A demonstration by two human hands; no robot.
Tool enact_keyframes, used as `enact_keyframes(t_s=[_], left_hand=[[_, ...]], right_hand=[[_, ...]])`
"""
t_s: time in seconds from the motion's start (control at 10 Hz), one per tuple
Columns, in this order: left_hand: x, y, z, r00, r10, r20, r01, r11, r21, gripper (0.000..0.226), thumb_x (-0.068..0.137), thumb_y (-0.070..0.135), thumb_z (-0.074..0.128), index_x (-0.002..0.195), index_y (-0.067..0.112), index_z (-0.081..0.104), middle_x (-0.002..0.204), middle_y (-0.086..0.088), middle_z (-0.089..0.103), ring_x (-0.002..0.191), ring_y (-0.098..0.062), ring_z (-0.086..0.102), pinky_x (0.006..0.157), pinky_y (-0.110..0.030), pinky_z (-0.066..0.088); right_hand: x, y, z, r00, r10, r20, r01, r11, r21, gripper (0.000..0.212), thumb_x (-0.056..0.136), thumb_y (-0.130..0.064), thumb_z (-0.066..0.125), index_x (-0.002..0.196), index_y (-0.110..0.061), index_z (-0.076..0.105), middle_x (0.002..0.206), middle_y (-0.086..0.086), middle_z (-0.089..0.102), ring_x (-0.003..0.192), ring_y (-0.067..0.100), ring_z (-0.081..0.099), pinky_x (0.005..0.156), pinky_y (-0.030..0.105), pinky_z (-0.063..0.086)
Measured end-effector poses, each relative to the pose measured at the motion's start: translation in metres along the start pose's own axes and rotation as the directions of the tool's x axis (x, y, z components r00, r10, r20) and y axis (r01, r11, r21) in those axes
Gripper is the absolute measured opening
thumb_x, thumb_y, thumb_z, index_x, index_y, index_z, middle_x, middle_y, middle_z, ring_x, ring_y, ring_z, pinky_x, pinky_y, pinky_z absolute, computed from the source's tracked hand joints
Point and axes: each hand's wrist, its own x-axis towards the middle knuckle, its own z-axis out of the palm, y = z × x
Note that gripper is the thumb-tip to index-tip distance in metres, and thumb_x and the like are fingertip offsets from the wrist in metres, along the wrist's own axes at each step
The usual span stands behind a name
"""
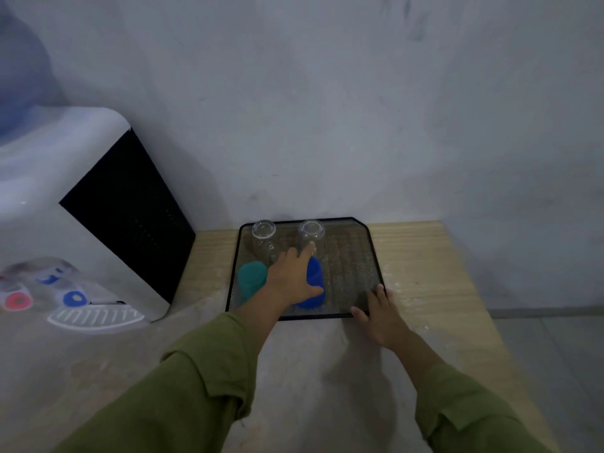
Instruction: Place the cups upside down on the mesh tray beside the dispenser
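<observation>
A black mesh tray [353, 263] lies on the wooden table, right of the water dispenser [98, 178]. Two clear glasses [264, 237] [312, 235] stand upside down along its back edge. A teal cup [251, 279] stands upside down at the tray's front left. My left hand [291, 277] is wrapped around a blue cup [313, 286], which stands mouth down on the mesh near the front middle. My right hand [379, 317] rests with fingers spread on the tray's front right corner and holds nothing.
The white and black dispenser has a red tap [18, 300], a blue tap [75, 299], a drip grille [94, 317] and a large blue bottle [19, 76] on top. A grey wall stands close behind. The table's [431, 273] right edge drops to a tiled floor.
</observation>
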Motion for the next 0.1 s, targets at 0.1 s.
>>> enact_keyframes(t_s=[0.1], left_hand=[[-0.0083, -0.0042, -0.0075, 0.999, -0.017, -0.039, 0.015, 0.999, -0.05, 0.099, 0.073, 0.056, 0.066, 0.148, 0.025, 0.011, 0.143, -0.014, 0.039, 0.131, -0.033, 0.038, 0.101, -0.048, 0.044]], right_hand=[[0.0029, -0.0045, -0.0111, 0.997, -0.032, -0.069, 0.033, 0.999, 0.016, 0.066, 0.095, -0.046, 0.041, 0.145, -0.005, 0.026, 0.158, 0.02, 0.012, 0.147, 0.035, 0.004, 0.12, 0.048, 0.016]])
